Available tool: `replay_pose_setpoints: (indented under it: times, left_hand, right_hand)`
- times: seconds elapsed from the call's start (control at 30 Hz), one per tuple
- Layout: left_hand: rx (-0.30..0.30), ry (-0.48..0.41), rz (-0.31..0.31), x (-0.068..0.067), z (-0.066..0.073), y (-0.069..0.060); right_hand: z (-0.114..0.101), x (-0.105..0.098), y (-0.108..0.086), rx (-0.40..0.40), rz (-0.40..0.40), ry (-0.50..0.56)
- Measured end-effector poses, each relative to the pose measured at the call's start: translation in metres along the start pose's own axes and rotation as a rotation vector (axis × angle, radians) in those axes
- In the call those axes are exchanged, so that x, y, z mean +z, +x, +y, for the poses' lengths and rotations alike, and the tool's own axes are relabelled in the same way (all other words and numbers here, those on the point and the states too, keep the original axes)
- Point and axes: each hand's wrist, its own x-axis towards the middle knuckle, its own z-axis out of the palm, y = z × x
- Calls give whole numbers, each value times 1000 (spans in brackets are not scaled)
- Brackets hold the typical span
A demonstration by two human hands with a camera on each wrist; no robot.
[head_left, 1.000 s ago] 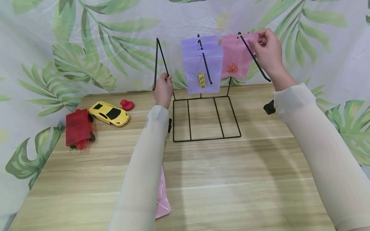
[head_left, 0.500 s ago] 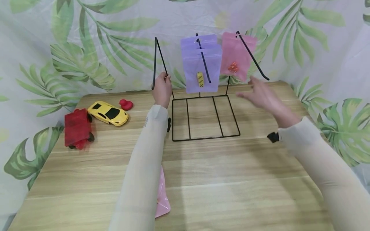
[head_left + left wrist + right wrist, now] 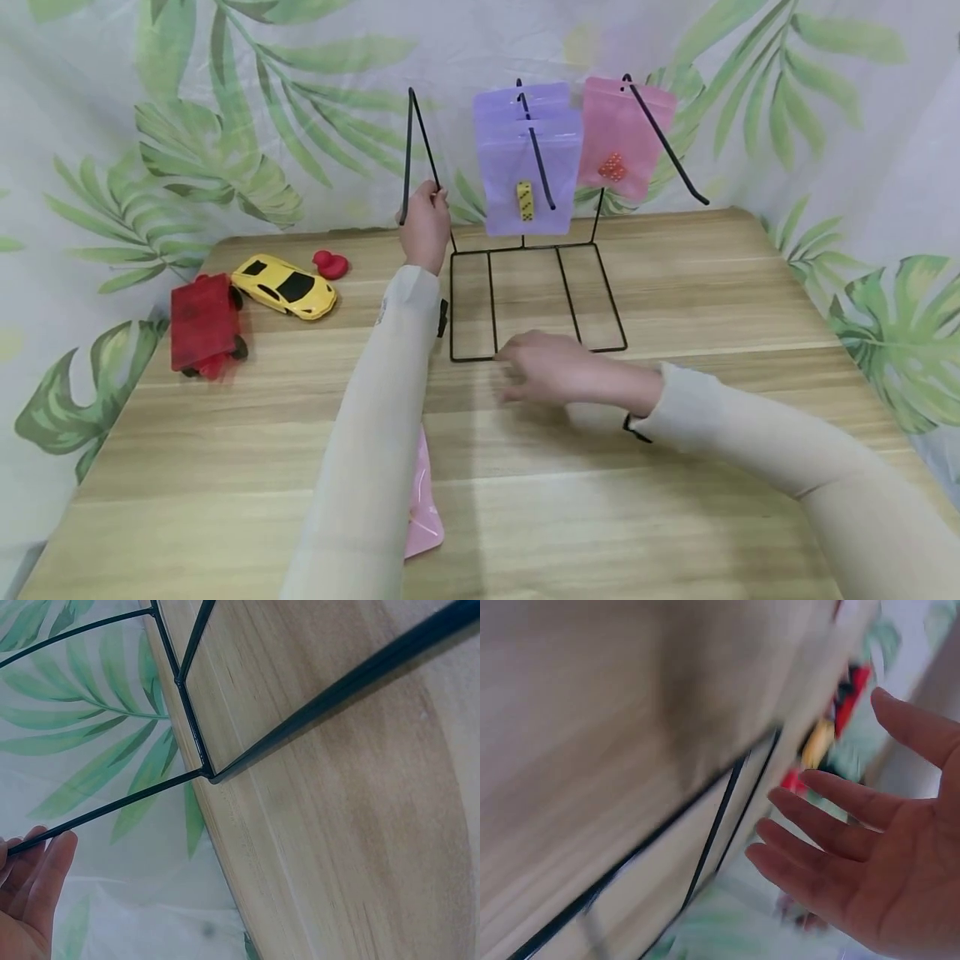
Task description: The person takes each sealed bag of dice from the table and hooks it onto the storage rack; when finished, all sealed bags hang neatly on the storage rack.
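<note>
In the head view, my left hand (image 3: 425,225) grips the left upright of a black wire display rack (image 3: 452,308). The left wrist view shows those fingers (image 3: 58,859) pinching the thin rod. My right hand (image 3: 551,367), blurred by motion, passes over the front bar of the rack's base. Its fingers are spread and hold nothing in the right wrist view. Two purple zip bags (image 3: 501,185) hang on the middle hook, the front one with yellow dice (image 3: 524,201). From the right hook hangs a pink zip bag (image 3: 626,125) with red dice (image 3: 612,167).
Another pink bag (image 3: 426,521) lies on the wooden table (image 3: 600,517), partly hidden by my left forearm. At the back left are a yellow toy car (image 3: 285,287), a red toy vehicle (image 3: 204,323) and a red toy duck (image 3: 330,265). A leaf-print cloth (image 3: 277,167) hangs behind.
My right hand has let go of the pink bag on the right hook and come down and left to the front of the rack's base. My left hand keeps its hold.
</note>
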Motion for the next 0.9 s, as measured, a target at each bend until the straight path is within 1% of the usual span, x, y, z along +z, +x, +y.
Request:
replay_pose_setpoints:
  times: [0.07,0.1,0.17,0.3,0.4,0.47,0.53,0.6,0.67,0.77,0.9]
  left_hand:
    - [5,-4,5,0,1,0]
    - [10,-8,8,0,2,0]
    - [13,-5,13,0,3,-1]
    - [12,17,18,2,2,-2]
    - [14,23,18,3,0,-2]
    - [15,24,23,3,-1,-1]
    - [19,26,30,3,-3,1]
    - [18,30,33,3,-3,1]
    - [18,32,29,3,-3,1]
    - [9,33,13,2,-2,0]
    - [18,33,17,2,-2,-1]
  right_hand:
    - [-19,5,9,-38,-54,-47]
    - [-27,7,14,-54,-67,-69]
    - [-40,12,25,-86,-79,-106]
    - [-57,25,46,-120,-87,-139]
    - [-70,35,59,-92,-85,-125]
    - [-79,42,64,-49,-78,-128]
    - [-89,46,68,-6,-76,-145]
    - [-97,48,70,-3,-91,-234]
    - [-104,49,69,-13,-123,-339]
    - [-110,50,67,-41,-139,-432]
    - [-111,53,65,-12,-153,-425]
